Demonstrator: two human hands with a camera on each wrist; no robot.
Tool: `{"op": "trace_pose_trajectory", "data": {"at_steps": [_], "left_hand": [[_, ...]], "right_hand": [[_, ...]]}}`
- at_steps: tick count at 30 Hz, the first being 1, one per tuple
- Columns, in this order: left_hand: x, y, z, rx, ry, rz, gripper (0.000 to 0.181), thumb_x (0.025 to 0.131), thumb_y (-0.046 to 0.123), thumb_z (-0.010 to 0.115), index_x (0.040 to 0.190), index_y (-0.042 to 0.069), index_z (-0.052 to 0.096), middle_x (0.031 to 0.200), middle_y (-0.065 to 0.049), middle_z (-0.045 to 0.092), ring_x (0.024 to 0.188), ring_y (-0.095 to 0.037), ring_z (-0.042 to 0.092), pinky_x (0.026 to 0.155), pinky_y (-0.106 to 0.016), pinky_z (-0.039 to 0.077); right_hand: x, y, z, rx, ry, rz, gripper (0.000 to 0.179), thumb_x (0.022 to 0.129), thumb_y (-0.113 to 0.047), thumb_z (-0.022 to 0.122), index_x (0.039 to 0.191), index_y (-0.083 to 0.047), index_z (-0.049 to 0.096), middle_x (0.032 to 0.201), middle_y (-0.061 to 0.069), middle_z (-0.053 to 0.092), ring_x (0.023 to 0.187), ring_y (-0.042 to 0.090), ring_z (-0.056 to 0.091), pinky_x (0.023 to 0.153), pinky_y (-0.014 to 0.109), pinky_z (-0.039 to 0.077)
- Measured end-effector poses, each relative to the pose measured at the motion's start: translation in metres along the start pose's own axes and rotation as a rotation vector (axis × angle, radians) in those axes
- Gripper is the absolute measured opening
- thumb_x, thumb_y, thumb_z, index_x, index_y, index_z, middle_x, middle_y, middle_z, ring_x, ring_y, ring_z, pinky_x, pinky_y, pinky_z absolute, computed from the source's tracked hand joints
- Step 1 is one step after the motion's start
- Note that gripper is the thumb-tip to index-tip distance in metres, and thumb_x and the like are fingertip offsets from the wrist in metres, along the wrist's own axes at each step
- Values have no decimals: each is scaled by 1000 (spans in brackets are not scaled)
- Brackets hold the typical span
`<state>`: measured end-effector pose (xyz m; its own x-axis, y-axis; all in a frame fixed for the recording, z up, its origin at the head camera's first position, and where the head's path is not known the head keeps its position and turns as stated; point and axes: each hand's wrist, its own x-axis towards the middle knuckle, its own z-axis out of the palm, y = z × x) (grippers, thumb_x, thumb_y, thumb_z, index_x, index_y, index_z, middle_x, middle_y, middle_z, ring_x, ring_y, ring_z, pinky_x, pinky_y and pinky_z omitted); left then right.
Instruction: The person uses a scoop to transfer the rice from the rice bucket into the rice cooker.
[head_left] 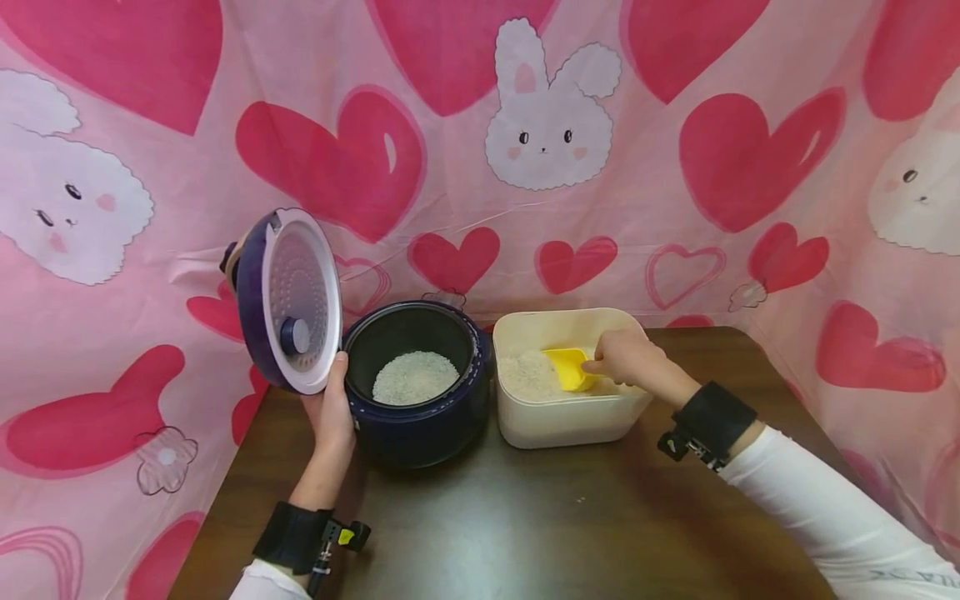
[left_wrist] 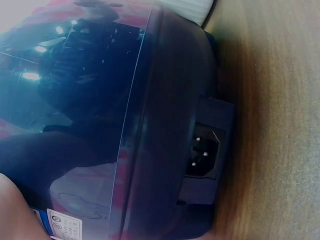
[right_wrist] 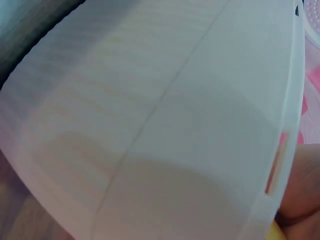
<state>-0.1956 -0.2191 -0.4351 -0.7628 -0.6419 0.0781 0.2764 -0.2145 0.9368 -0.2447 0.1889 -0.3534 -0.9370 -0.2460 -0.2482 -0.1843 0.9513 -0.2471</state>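
My left hand (head_left: 332,417) grips the lower edge of a dark blue rice cooker lid (head_left: 298,275), thumb on its pale inner face. The lid stands on edge beside the open rice cooker (head_left: 420,433), which has white rice (head_left: 415,377) in its dark pot. To the right, my right hand (head_left: 630,357) holds a yellow scoop (head_left: 572,371) by its handle, inside a cream bin (head_left: 566,425) of rice. The left wrist view shows the cooker's glossy side (left_wrist: 90,100) and power socket (left_wrist: 204,152). Bin wall (right_wrist: 200,110) fills most of the right wrist view, hiding nearly all of the scoop.
Cooker and bin stand side by side on a dark wooden table (head_left: 517,517). A pink cloth (head_left: 450,200) with hearts and rabbits hangs close behind them and at both sides. A few pale specks lie on the table in front of the bin.
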Motion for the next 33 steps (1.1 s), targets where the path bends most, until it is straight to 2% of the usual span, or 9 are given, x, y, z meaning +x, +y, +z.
{"op": "trace_pose_trajectory", "data": {"at_steps": [5, 10, 16, 19, 25, 30, 33], "left_hand": [[0, -1, -1, -2, 11, 8, 58, 98, 24, 72, 149, 17, 47, 144, 2, 55, 127, -12, 52, 114, -25, 40], [-1, -3, -2, 2, 14, 6, 60, 98, 23, 72, 151, 16, 45, 146, 1, 54, 128, -12, 51, 115, -26, 39], [-2, -2, -3, 7, 28, 3, 61, 97, 25, 73, 151, 15, 46, 144, 1, 54, 127, -12, 51, 115, -25, 38], [-3, -1, -2, 18, 27, 5, 62, 97, 26, 73, 152, 16, 45, 146, 2, 53, 129, -12, 49, 115, -25, 36], [-5, -4, 2, 2, 15, -7, 65, 97, 22, 72, 154, 15, 43, 149, -1, 52, 132, -12, 47, 118, -24, 34], [-4, -3, 1, 4, 21, -7, 61, 97, 23, 72, 151, 13, 47, 146, -1, 54, 128, -12, 50, 116, -26, 36], [-3, 0, 0, 20, 18, -3, 61, 97, 25, 72, 151, 14, 47, 147, -1, 54, 128, -12, 49, 117, -27, 36]], "right_hand": [[1, -4, 4, 51, 10, -72, 31, 97, -33, 73, 87, -5, 78, 60, 3, 59, 54, 21, 54, 51, 26, 45], [0, -7, 8, 142, 4, -97, 33, 97, -33, 73, 81, -5, 75, 58, 1, 52, 52, 20, 50, 52, 27, 43], [5, -6, 6, 204, -53, -106, 39, 98, -35, 71, 75, -4, 73, 56, -1, 44, 52, 20, 48, 50, 26, 41], [7, -1, 3, 217, -79, -118, 41, 99, -37, 70, 74, -5, 74, 55, -2, 42, 50, 18, 47, 49, 25, 38], [3, 13, -4, 232, -89, -150, 45, 100, -38, 69, 67, -7, 70, 52, -2, 48, 42, 15, 43, 45, 24, 37], [-1, 22, -9, 307, -114, -150, 47, 100, -38, 69, 70, -3, 71, 53, -1, 51, 43, 14, 43, 45, 24, 39], [-4, 27, -13, 335, -118, -147, 46, 100, -40, 68, 71, -5, 71, 55, 0, 51, 44, 16, 44, 46, 25, 41]]}}
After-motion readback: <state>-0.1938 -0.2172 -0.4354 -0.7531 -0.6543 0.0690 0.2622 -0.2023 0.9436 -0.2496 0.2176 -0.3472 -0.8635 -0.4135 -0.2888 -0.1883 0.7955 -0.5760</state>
